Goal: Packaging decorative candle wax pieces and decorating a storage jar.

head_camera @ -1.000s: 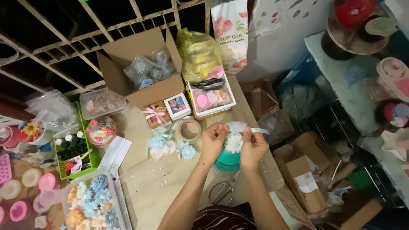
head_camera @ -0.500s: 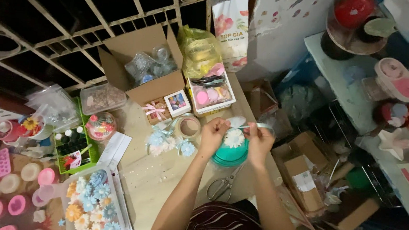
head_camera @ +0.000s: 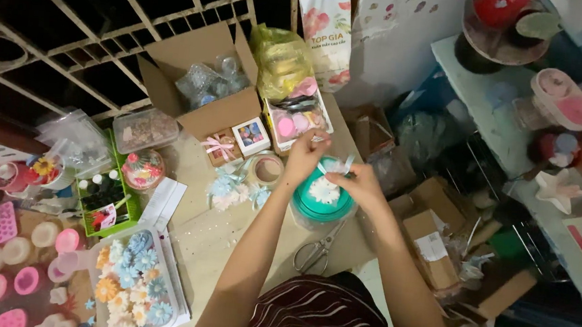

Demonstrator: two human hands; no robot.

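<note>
Both hands work over a round teal container (head_camera: 322,203) that sits on the bench (head_camera: 230,248), just right of a roll of tape (head_camera: 266,169). A white flower (head_camera: 324,190) lies in the container. The left hand (head_camera: 305,156) has its grip closed, pinching a pale ribbon (head_camera: 335,165) above the container's far rim. The right hand (head_camera: 358,185) also pinches the ribbon from the other side, fingers closed on it. Scissors (head_camera: 315,250) lie on the bench nearer the person, apart from the container. A tray of blue, white and orange flowers (head_camera: 133,289) sits well to the left, and an open cardboard box (head_camera: 204,86) stands beyond the tape.
</note>
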